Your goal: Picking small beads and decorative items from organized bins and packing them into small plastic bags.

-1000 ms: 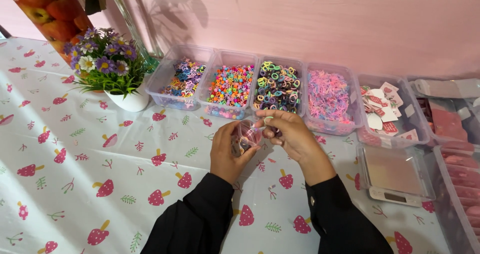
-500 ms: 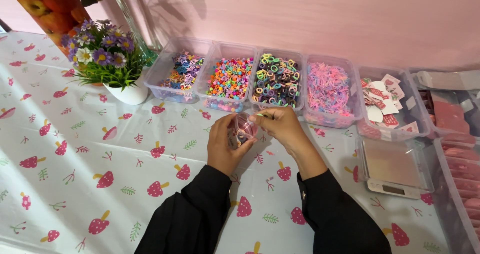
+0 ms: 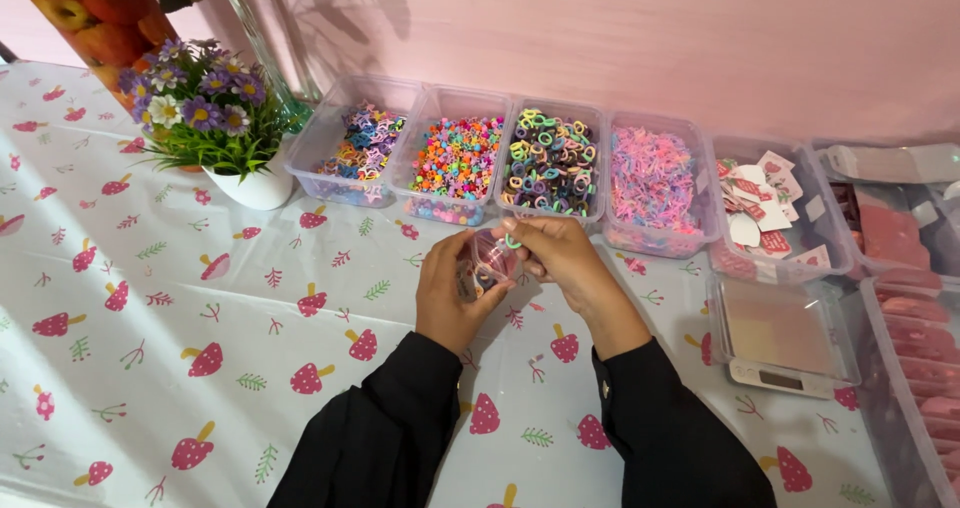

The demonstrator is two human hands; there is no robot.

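Observation:
My left hand holds a small clear plastic bag with little coloured pieces inside, above the mushroom-print tablecloth. My right hand pinches the bag's top edge, with a small green ring at its fingertips. Both sleeves are black. Just beyond the hands stands a clear bin of coloured rings.
A row of clear bins runs along the pink wall: star shapes, bright beads, pink pieces, paper tags. A small scale sits at right beside bins of pink packets. A white flower pot stands at left.
Both hands stay together on the bag and have drifted slightly left and toward me; the camera view has shifted a little.

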